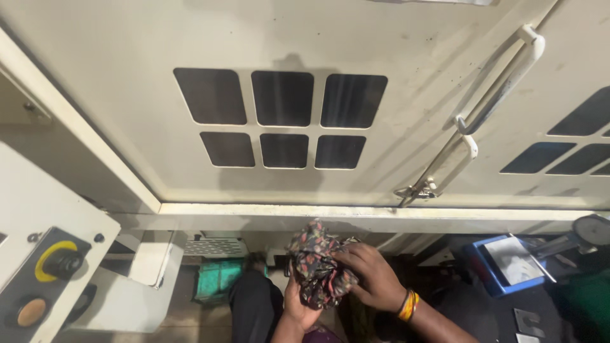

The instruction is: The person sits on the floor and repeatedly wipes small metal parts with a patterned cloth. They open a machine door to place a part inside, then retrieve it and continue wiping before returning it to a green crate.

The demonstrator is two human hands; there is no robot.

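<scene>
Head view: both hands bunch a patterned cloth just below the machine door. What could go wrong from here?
The cloth is loosely wadded between the left hand and right hand; a hanging fold might snag on the door's lower edge. The bangles on the right wrist could also catch on the cluttered parts nearby.

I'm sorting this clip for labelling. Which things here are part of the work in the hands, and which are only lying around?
In hand:
- patterned cloth, bunched up
- left hand, under the cloth
- right hand, gripping it from the side

Lying about:
- blue tray
- round gauge
- green crate
- black knob on a yellow ring
- door handles
</scene>
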